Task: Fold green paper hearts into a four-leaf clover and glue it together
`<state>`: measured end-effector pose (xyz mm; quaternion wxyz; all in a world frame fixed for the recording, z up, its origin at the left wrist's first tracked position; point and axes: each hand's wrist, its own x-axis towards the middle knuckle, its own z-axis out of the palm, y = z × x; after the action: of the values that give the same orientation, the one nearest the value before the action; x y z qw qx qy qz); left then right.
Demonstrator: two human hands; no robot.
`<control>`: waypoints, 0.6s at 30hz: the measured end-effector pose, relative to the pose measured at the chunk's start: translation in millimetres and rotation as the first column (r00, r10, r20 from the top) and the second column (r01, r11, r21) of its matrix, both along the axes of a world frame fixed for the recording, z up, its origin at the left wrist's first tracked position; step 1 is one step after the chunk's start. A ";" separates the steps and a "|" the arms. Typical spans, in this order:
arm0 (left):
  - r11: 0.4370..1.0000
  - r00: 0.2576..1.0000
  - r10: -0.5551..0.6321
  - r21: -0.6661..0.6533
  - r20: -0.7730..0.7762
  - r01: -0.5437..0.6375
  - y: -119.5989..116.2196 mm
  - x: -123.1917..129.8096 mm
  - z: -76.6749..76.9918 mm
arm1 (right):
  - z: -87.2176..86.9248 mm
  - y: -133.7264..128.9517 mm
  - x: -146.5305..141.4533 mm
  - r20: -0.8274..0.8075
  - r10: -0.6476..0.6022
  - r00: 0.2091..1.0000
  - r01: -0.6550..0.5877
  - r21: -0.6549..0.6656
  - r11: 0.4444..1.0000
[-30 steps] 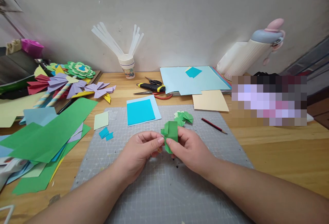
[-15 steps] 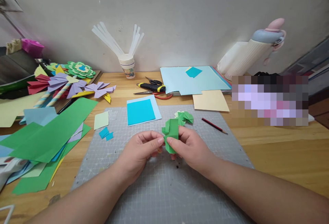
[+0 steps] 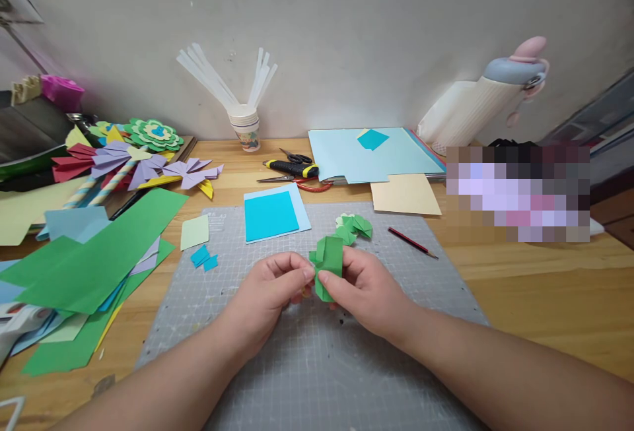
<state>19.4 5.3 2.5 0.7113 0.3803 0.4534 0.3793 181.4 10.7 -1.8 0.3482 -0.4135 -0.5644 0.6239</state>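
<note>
A small folded piece of green paper (image 3: pixel 333 259) is held above the grey cutting mat (image 3: pixel 317 378). My right hand (image 3: pixel 369 286) pinches it from the right, the thumb lying on its front face and the other fingers behind. At its left edge, the thumb and forefinger of my left hand (image 3: pixel 284 286) pinch a small part of the same paper. Creases and a raised flap show on its upper left. Just beyond it lie green paper leaf shapes (image 3: pixel 354 226), partly overlapped by the held paper.
Blue square sheets (image 3: pixel 272 213), small blue scraps (image 3: pixel 204 257) and a pencil (image 3: pixel 413 242) lie on the mat. Behind are scissors (image 3: pixel 297 156), a cup with white strips (image 3: pixel 245 129) and pale blue sheets (image 3: pixel 366 160). Green paper (image 3: pixel 109 253) and folded flowers (image 3: pixel 129 160) fill the left.
The green paper and my right hand have dropped slightly toward me. More of the leaf shapes behind shows. Both hands keep their hold.
</note>
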 end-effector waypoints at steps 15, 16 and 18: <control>0.974 0.993 -0.092 0.199 -0.069 0.104 -4.8 1.4 1.5 | 10.9 3.2 -4.6 -0.200 0.036 0.979 -0.090 -0.270 0.959; 0.972 0.993 -0.102 0.205 -0.056 0.111 -4.8 1.7 2.2 | 10.4 3.1 -4.1 -0.191 0.046 0.981 -0.095 -0.257 0.962; 0.967 0.992 -0.123 0.222 -0.041 0.129 -5.2 1.9 2.6 | 8.9 2.9 -2.8 -0.179 0.049 0.983 -0.088 -0.213 0.973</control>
<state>21.3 0.1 5.2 0.6804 0.4911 0.3921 0.3771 178.6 13.6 7.1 0.3260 -0.3741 -0.4735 0.7277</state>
